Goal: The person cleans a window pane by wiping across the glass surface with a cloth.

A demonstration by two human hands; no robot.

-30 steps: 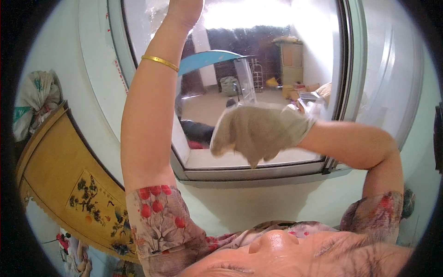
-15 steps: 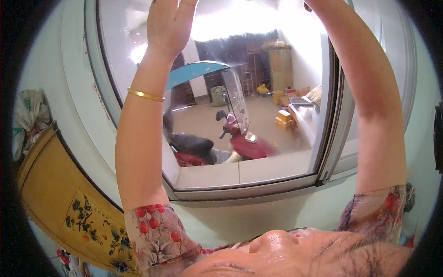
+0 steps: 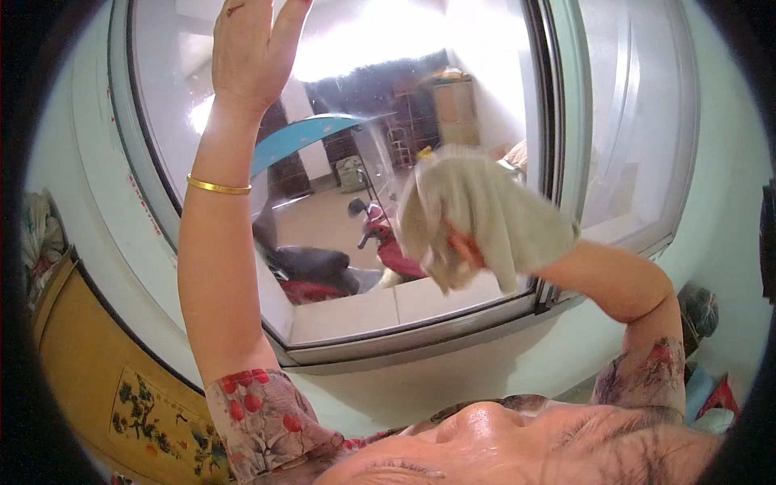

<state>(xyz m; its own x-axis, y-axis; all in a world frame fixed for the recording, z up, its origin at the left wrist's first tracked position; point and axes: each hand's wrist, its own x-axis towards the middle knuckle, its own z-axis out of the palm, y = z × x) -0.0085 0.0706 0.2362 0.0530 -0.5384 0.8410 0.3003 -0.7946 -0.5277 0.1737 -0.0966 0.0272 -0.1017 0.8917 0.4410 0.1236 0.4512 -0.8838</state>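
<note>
Cloth (image 3: 503, 212), one, in gripping right hand (image 3: 466, 247); outstretched left hand (image 3: 245, 63) before one window (image 3: 412, 332).

Blurred cloth (image 3: 509, 214) mostly hides the right hand (image 3: 466, 246); the top edge crops left fingers (image 3: 250, 16).

The person's left hand (image 3: 246, 69) is before the upper left of the window (image 3: 412, 339); the right hand (image 3: 465, 249), with a cloth (image 3: 509, 206) about it, is before the lower right. Behind the glass, a ledge (image 3: 347, 317) runs along the bottom, a scooter (image 3: 311, 263) stands beyond it under a canopy (image 3: 319, 133), and a cabinet (image 3: 457, 105) stands farther back, to the right. Left of the window is a panel (image 3: 89, 339), with a bag (image 3: 36, 234) by its upper end.
</note>
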